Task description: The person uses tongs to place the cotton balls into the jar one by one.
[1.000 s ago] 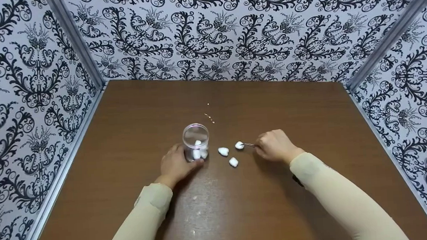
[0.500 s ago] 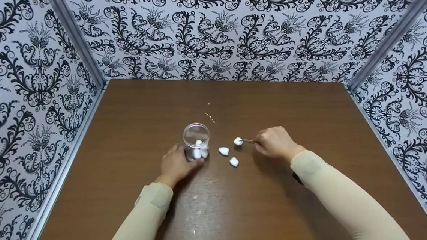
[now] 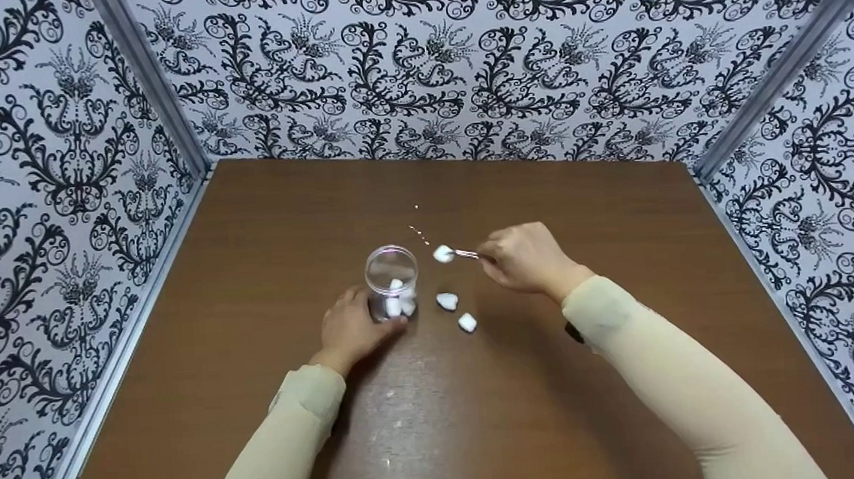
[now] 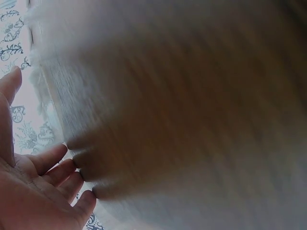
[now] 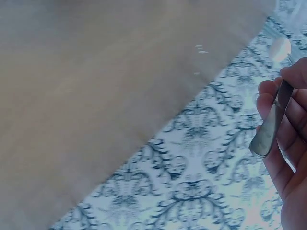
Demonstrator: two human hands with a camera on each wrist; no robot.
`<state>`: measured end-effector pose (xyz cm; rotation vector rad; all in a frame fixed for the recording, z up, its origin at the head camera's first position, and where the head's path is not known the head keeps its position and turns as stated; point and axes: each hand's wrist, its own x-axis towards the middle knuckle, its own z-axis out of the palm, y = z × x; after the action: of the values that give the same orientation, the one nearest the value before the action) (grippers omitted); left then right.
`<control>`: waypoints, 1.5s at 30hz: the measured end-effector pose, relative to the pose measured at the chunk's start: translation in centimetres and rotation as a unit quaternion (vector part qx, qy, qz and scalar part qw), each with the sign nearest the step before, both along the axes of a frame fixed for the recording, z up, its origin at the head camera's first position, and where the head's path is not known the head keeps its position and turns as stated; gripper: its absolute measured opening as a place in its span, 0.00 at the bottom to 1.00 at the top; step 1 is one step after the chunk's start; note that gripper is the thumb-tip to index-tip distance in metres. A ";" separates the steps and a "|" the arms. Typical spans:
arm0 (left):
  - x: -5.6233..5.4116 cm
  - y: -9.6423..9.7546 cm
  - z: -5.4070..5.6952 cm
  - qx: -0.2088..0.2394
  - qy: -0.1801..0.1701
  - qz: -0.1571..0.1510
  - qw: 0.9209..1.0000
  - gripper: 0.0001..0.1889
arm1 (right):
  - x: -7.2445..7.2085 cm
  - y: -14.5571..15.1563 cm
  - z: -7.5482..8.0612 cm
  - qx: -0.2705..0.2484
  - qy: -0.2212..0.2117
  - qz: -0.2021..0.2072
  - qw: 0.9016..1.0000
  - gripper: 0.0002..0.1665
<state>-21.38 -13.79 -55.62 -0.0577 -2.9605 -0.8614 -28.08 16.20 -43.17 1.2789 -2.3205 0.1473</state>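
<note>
My left hand (image 3: 350, 329) grips a clear, open-topped jar (image 3: 391, 270) low on its side, with the thumb at the front. Several white cotton balls (image 3: 394, 306) lie inside it. The left wrist view shows the thumb and fingers (image 4: 57, 170) spread apart. My right hand (image 3: 526, 256) pinches a slim metal utensil (image 5: 271, 124) with a flared, rounded handle end. At its tip is a white cotton ball (image 3: 443, 253), held up right of the jar's rim. The utensil's working end is covered by the ball. Two more cotton balls, one nearer the jar (image 3: 447, 302) and one closer (image 3: 467, 322), lie on the table.
The brown wooden table (image 3: 304, 203) is bounded by walls with black-and-white scroll patterns (image 3: 430, 66). Small bright specks (image 3: 419, 234) show on the tabletop behind the jar. Grey posts (image 3: 153, 78) stand at the back corners.
My right hand has lifted the cotton ball from the table with the utensil and carried it left and away, toward the jar. The left hand and jar have stayed in place.
</note>
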 end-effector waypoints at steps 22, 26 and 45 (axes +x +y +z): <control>0.0 0.3 0.3 0.002 -0.003 0.006 1.000 0.44 | 1.3 -5.9 0.3 0.018 0.003 0.054 0.998 0.05; 0.0 0.2 0.3 -0.001 -0.002 0.006 1.000 0.44 | 1.2 -5.7 0.2 0.017 0.003 0.055 0.998 0.05; 0.2 0.0 0.6 -0.002 -0.021 -0.003 1.000 0.46 | 0.5 2.7 -2.2 0.007 -0.011 -0.009 1.000 0.04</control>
<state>-21.18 -13.78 -55.04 -0.0496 -3.0020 -0.8667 -27.54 18.91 -45.41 1.2694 -2.3549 0.1419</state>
